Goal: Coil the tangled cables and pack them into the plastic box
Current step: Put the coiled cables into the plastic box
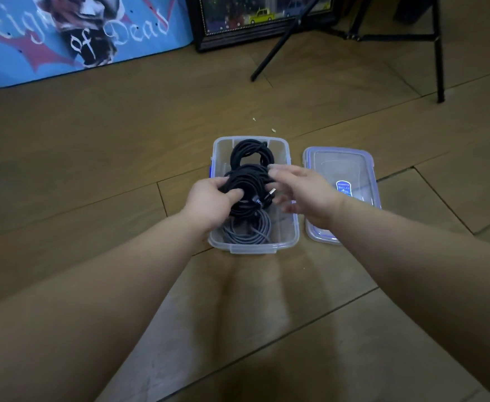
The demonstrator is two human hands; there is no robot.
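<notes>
Box: one clear plastic box (291, 227) on the wooden floor (93, 169)
Coils: three in the box; far black coil (251, 150), middle black coil (249, 184), near grey coil (246, 230)
Left hand (209, 198): grips the middle black coil's left side
Right hand (304, 190): fingers spread loose at that coil's right edge, holding nothing
Lid (342, 169): one, flat just right of the box

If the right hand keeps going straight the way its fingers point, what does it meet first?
Probably the black cable coil that the left hand grips over the plastic box. The right hand is open with fingers aimed left at the coil's plug end; depth is unclear.
</notes>
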